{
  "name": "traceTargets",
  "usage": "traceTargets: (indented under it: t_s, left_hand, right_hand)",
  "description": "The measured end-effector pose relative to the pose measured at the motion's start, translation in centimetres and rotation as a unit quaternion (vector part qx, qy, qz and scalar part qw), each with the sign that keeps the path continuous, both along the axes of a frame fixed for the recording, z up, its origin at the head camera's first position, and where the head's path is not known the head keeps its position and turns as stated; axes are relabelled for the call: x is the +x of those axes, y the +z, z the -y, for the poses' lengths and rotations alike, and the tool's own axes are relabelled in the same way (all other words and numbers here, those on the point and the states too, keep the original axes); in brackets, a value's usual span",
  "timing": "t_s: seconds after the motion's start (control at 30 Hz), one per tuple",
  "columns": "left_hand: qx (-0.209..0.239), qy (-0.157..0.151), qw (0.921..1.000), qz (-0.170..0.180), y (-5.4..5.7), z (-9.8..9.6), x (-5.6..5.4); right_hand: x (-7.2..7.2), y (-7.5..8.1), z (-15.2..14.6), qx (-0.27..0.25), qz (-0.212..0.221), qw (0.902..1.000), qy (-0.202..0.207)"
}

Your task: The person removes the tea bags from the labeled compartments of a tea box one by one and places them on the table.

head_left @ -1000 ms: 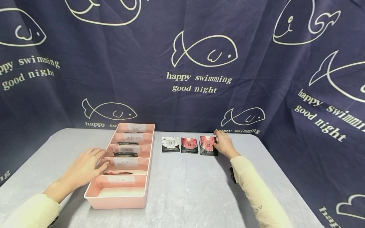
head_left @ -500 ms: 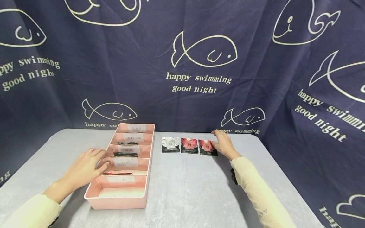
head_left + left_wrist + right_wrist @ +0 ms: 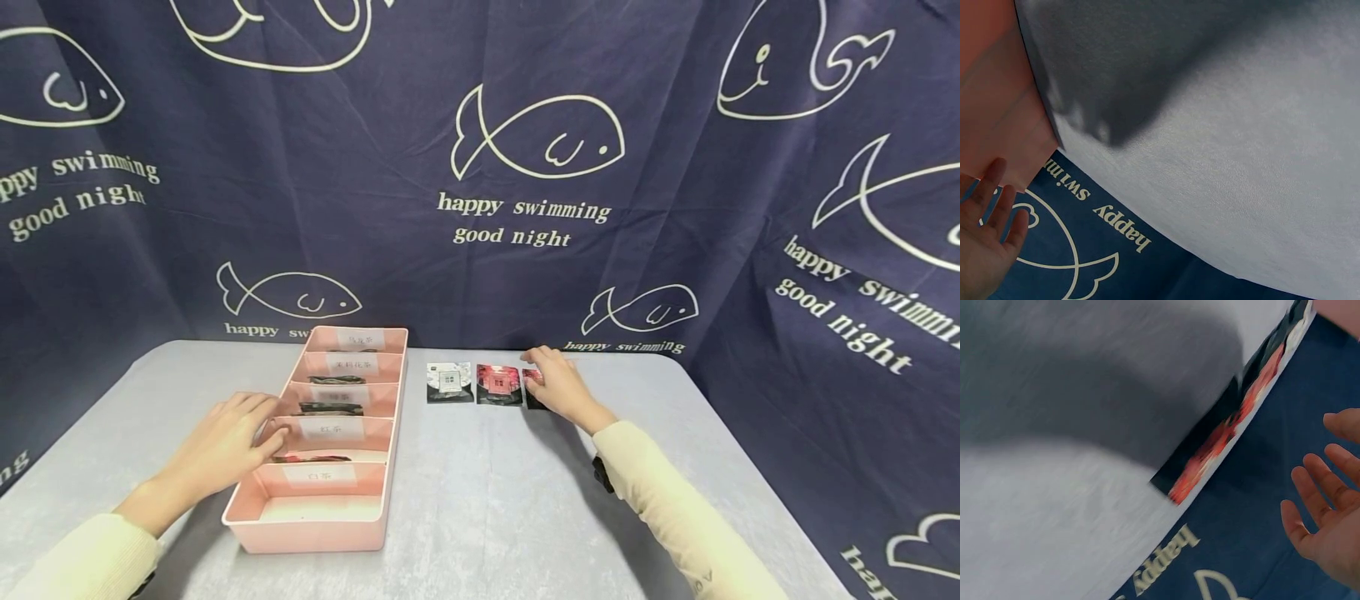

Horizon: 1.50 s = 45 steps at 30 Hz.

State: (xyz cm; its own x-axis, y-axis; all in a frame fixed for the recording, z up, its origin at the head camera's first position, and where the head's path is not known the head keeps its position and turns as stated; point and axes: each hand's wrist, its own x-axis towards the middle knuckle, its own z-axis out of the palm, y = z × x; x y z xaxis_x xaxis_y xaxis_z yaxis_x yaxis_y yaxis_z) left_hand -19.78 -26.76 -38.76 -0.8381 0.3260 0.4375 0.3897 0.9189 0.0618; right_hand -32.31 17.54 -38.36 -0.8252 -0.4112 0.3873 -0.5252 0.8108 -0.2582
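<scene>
While keeping the left hand (image 3: 225, 429) at the left rim of the tray (image 3: 307, 536), much as a second ago, has shifted the right hand (image 3: 558, 387) leftward in the head view, from the far side of the right packet (image 3: 534, 402) to partly over it. Looking back a second, find that packet tipped up under the fingers; half a second later, flat on the surface (image 3: 450, 500); now flat again (half hidden, admittedly), just beside the middle packet (image 3: 498, 383) and in line with the white packet (image 3: 450, 383). Cannot tell about any touch between fingertips and packet. Would judge the setting-down of the right packet as likely finished, with nothing newly lifted and no packet added to the tray in this stretch.

Turning to the left wrist view, see the left hand's grip loosely wide, fingers apart against the pink of the tray; cannot tell about pressure on the rim.

In the right wrist view, see the right hand's grip wide, with nothing between the spread fingers, and the packets blurred in a row along the far edge of the surface.
</scene>
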Motion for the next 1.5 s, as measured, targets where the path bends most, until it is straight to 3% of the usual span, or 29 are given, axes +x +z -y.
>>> traceTargets:
  t_s: [0.4, 0.67, 0.97, 1.5]
  left_hand:
    - [0.001, -0.002, 1.0000, -0.003, -0.1, 0.1, -0.1]
    - [0.004, 0.001, 1.0000, 0.003, 0.0, 0.0, 0.0]
    - [0.005, -0.002, 1.0000, -0.001, 0.0, 0.0, 0.0]
    - [0.003, 0.003, 1.0000, 0.001, -0.1, -0.1, -0.1]
  right_hand:
    - [2.7, 1.0, 5.1, 0.061, -0.021, 0.9950, 0.076]
    - [4.7, 1.7, 8.4, 0.099, -0.062, 0.9835, 0.138]
    - [6.8, 2.8, 11.5, 0.113, -0.062, 0.9714, 0.199]
    - [9.3, 3.5, 15.8, 0.172, -0.100, 0.9500, 0.240]
